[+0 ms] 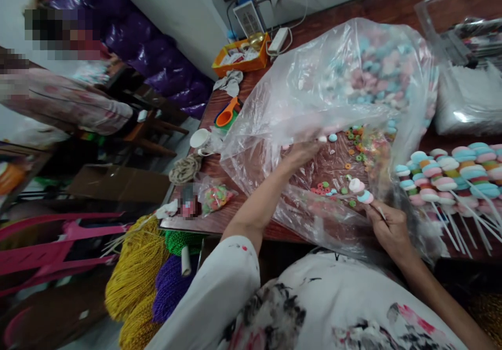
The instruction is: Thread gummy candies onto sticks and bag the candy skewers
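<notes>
- Surface: a dark reddish wooden table [392,10] runs from the near centre to the far right. The room floor lies to the left, where a pink plastic chair [50,245] stands tipped at near left.
- Room: purple foil bags [157,52] are stacked along the far-left wall. Another person, blurred, sits at far left.
- Far end of table: an orange tray [241,57] of small items, with a white power strip [278,40] just to its right.
- Near left, below the table edge: bundles of yellow cord [135,271] and purple cord [170,287].
- Centre: a large clear plastic bag [321,93] lies open on the table. Pastel marshmallow pieces fill its far end; small coloured candy rings [358,154] are scattered on its near floor.
- Left hand [300,154]: reaches inside the bag, fingers curled toward loose sweets at the bag's middle. The plastic veils it; whether it grips anything cannot be told.
- Right hand [388,227]: closed in a pinch on a thin white stick at the bag's near right edge.
- Candy skewer [363,192]: pink, white and blue pieces sit on the stick's far end, just left of and beyond the right hand's fingertips.
- Right side: finished skewers [451,175] lie in a row, sticks pointing near, just right of the right hand.
</notes>
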`<state>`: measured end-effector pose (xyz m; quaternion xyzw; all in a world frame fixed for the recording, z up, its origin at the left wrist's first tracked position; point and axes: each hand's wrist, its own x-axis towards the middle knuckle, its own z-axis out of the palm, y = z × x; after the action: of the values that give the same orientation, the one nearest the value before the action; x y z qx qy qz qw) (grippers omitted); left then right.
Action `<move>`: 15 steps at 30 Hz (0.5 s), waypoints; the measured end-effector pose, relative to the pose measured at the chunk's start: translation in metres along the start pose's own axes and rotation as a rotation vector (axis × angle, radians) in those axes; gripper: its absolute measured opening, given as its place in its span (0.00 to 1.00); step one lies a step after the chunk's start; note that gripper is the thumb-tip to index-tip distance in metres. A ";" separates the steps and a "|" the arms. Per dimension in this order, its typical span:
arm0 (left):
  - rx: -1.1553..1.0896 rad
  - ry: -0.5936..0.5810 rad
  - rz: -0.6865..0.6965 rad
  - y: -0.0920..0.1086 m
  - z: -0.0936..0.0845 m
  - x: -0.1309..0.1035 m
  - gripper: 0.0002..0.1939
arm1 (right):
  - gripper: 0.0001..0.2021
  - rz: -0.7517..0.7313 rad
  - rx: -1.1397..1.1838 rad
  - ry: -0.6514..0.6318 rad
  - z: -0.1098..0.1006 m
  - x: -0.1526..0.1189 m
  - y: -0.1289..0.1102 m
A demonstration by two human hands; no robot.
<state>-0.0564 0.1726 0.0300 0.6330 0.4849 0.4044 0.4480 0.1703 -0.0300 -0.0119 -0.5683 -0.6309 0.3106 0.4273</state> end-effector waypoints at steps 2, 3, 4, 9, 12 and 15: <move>-0.064 -0.047 -0.017 0.007 0.007 -0.027 0.19 | 0.09 -0.036 -0.009 0.054 -0.004 -0.002 -0.008; -0.124 -0.079 -0.028 0.011 0.009 -0.043 0.18 | 0.09 -0.065 -0.022 0.059 -0.007 -0.002 -0.014; -0.197 -0.110 -0.041 0.015 0.011 -0.060 0.17 | 0.09 -0.095 -0.040 0.049 -0.010 -0.003 -0.019; -0.500 -0.047 -0.039 0.031 0.018 -0.122 0.14 | 0.10 -0.197 -0.123 -0.068 -0.015 -0.007 -0.035; -0.551 0.013 -0.008 0.031 0.021 -0.137 0.15 | 0.09 -0.247 -0.162 -0.100 -0.013 -0.012 -0.036; -0.578 0.046 -0.026 0.029 0.024 -0.144 0.16 | 0.10 -0.276 -0.210 -0.143 -0.011 -0.017 -0.035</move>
<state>-0.0553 0.0242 0.0406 0.4633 0.3676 0.5342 0.6040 0.1644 -0.0531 0.0210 -0.4944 -0.7604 0.2211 0.3584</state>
